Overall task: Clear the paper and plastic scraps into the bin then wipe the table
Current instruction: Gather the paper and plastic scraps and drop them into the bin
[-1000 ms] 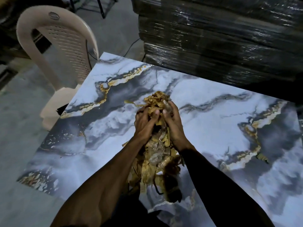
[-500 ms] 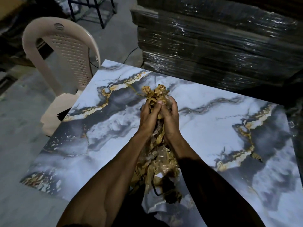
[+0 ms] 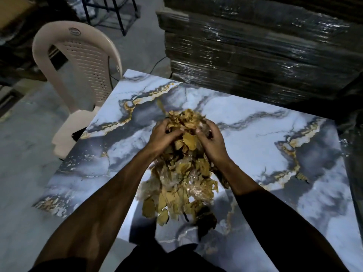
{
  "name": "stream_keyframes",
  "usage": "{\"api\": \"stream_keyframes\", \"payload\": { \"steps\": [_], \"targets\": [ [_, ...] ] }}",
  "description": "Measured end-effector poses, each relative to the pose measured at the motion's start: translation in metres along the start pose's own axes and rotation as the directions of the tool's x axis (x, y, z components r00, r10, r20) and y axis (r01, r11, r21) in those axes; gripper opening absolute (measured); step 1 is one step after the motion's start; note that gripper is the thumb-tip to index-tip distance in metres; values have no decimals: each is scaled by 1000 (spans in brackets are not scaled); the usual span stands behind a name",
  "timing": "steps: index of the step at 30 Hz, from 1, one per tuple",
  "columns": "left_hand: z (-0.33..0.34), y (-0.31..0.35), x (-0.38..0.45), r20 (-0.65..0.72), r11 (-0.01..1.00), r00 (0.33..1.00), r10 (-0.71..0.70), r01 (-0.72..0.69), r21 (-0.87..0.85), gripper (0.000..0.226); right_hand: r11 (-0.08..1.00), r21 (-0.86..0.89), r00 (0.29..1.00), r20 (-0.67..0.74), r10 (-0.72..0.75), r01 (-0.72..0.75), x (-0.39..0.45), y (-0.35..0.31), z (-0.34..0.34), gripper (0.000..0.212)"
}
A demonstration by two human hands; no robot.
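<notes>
At the centre of the frame, a heap of crumpled golden-brown paper scraps mixed with clear plastic film lies on the glossy marble-patterned tabletop, whose white, grey and blue swirls carry gold veins; the heap runs from mid-frame down toward the lower centre, where loose flat pieces spread out on the surface. Both bare hands sit at the upper end of the heap, near each other but apart; the left hand has its grip closed around a bunch of the scraps, fingers curled inward over them; the right hand likewise has its grip closed on scraps and film, thumb pressed into the bundle; a tuft of paper sticks up between and above the two hands. Both forearms reach in from the bottom corners of the frame, the right one darker with shadow; a dark garment shows at the bottom edge. A small golden scrap lies alone on the tabletop at the right, well apart from the heap. In the upper left stands a beige plastic chair with a perforated back, just beside the tabletop's left edge, on a grey concrete floor; across the upper right rises a dark stack of flat goods wrapped in shiny stretch film, just behind the tabletop's far edge.
</notes>
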State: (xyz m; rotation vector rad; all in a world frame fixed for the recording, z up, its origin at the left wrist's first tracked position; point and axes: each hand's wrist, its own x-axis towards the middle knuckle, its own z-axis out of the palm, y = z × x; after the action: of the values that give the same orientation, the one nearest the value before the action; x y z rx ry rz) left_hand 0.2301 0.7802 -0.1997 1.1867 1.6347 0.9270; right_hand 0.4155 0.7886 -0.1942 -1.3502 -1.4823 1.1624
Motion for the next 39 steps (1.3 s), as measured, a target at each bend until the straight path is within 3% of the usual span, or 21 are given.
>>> {"api": "stream_keyframes", "payload": {
  "steps": [5, 8, 13, 16, 21, 26, 34, 39],
  "targets": [
    [-19, -20, -23, -23, 999, 1000, 9, -8, 34, 62, 989, -141, 997, 70, 44, -33, -5, 24, -23, 39],
    [-22, -43, -35, -73, 998, 997, 24, -19, 63, 72, 987, -139, 993, 77, 89, -77, -13, 37, -29, 40],
    [1, -45, -55, -110, 992, 993, -33, 19, -127, 75, 994, -90, 997, 47, 58, -54, -24, 37, -13, 26],
    [17, -41, -48, -141, 979, 989, -47, 17, -202, 90, 998, -52, 999, 42, 31, -28, -24, 30, 3, 33],
    [41, -19, -37, -132, 940, 985, -109, 60, -335, 84, 992, 32, 992, 46, 120, -121, -21, 27, 27, 65],
    [52, -10, -23, -127, 883, 970, -206, 129, -451, 92, 972, 169, 987, 24, 160, -162, -13, 20, 39, 71],
    [46, 3, -8, -119, 891, 981, -153, 85, -445, 81, 934, 328, 990, 26, 139, -140, 2, -3, 38, 41],
    [36, 30, -12, -172, 911, 984, -56, -21, -413, 67, 929, 364, 997, -2, 80, -74, 5, -23, 37, 42]
  ]
}}
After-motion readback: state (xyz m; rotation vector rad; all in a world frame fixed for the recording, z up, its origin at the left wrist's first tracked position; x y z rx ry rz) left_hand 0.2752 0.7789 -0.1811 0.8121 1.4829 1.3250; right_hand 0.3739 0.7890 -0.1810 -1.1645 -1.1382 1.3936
